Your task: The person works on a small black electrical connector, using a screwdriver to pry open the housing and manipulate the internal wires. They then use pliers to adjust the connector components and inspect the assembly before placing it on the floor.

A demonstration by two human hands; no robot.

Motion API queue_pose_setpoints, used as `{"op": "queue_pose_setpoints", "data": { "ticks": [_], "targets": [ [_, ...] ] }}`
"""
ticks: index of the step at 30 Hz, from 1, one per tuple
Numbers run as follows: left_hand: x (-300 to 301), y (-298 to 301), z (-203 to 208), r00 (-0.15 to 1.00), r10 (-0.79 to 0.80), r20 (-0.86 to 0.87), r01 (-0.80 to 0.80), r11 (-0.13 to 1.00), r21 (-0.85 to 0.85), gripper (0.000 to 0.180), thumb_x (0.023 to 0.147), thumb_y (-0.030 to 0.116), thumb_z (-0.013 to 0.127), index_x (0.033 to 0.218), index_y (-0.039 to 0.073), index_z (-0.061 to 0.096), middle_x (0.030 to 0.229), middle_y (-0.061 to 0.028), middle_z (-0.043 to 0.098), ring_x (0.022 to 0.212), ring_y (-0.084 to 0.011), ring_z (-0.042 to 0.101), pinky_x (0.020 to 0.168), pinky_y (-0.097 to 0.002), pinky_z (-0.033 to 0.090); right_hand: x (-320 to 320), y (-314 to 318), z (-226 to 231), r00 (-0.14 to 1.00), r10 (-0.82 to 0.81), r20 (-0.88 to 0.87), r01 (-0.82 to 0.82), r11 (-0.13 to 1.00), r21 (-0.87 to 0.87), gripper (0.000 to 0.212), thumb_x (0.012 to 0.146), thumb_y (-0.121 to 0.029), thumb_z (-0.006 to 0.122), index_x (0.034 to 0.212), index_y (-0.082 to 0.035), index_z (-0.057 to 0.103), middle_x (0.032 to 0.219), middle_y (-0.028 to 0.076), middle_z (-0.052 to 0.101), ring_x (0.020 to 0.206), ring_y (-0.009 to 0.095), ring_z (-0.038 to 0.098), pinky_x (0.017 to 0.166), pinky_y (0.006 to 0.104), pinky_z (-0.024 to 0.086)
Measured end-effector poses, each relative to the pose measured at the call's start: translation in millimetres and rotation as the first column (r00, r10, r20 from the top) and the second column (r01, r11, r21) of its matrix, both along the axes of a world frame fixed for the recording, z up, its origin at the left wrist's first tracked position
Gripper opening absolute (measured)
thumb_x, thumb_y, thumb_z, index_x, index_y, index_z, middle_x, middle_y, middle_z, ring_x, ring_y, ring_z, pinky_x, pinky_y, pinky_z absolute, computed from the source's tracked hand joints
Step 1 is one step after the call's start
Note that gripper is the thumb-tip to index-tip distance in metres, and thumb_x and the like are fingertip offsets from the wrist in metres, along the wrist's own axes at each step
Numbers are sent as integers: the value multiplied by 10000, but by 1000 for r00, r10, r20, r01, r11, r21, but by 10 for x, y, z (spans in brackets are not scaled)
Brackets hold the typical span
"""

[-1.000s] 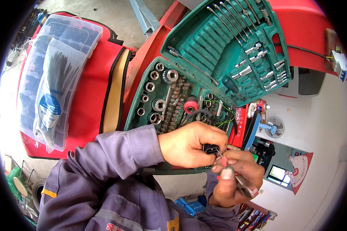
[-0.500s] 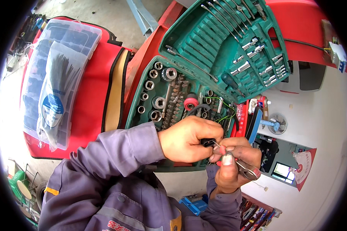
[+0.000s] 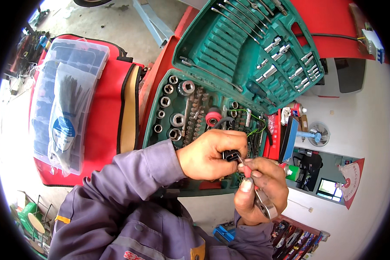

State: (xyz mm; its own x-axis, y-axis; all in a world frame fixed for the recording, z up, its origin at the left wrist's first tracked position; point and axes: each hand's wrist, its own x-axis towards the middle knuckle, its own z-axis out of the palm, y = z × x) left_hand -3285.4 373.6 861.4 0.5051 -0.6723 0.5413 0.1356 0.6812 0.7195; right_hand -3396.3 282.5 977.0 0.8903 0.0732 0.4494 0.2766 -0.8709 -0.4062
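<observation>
My left hand (image 3: 210, 155) is closed around a small black plastic connector (image 3: 231, 155), its open end turned to the right. In my right hand (image 3: 266, 184) is a thin-tipped tool with a red body (image 3: 247, 171). The tool's fine metal tip reaches the connector's mouth; whether it is inside, I cannot tell. A shiny rounded metal piece (image 3: 265, 203) sticks out below my right fingers, and its link to the red body is partly hidden. Both hands are close together above the front of a green socket set case (image 3: 154, 119).
The case's raised lid (image 3: 216, 41) holds wrenches and adapters. Sockets (image 3: 177, 120) and bits fill its base, with a black cable and green wires (image 3: 258, 125) across them. Left lies a red cover (image 3: 106, 108) bearing a clear organizer box (image 3: 41, 130) and a bag of cable ties (image 3: 67, 108).
My right hand has shifted slightly left and turned, with the tool's metal end swinging downward. The left hand keeps hold of the connector. The whole view has tilted a little.
</observation>
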Motion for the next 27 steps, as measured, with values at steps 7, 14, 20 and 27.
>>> {"op": "queue_pose_setpoints", "data": {
  "ticks": [7,14,20,27],
  "targets": [
    [-35,-14,-21,999,-36,-16,36,999,-8,115,758,-33,620,839,4,547,780,-89,500,730,-227,514,646,-358,408,-29,4,-76,1000,-16,11,16,1000,27,313,861,-110,707,1111,-10,547,997,189,666,758,273,694,616,351,582],
    [-38,-36,-54,1000,-21,22,22,999,-24,103,779,-30,634,823,1,546,799,-94,503,722,-227,526,637,-348,413,-25,17,-36,1000,-24,-7,24,999,-22,314,868,-138,714,1109,-15,554,987,182,671,729,257,687,595,340,574],
    [-27,-54,-66,999,-30,15,30,1000,-9,100,781,-24,639,821,2,550,810,-102,514,714,-244,544,628,-345,420,-9,-33,-79,1000,-28,0,28,998,50,323,861,-144,725,1106,-25,551,978,180,677,730,254,689,604,337,574],
    [-23,-6,11,961,240,136,-225,967,-118,129,739,35,650,831,9,564,791,-157,531,738,-390,562,625,-436,457,4,-3,-176,989,-103,101,91,989,120,221,906,-239,624,911,-35,540,863,143,631,770,251,607,694,358,493]
  ]
}}
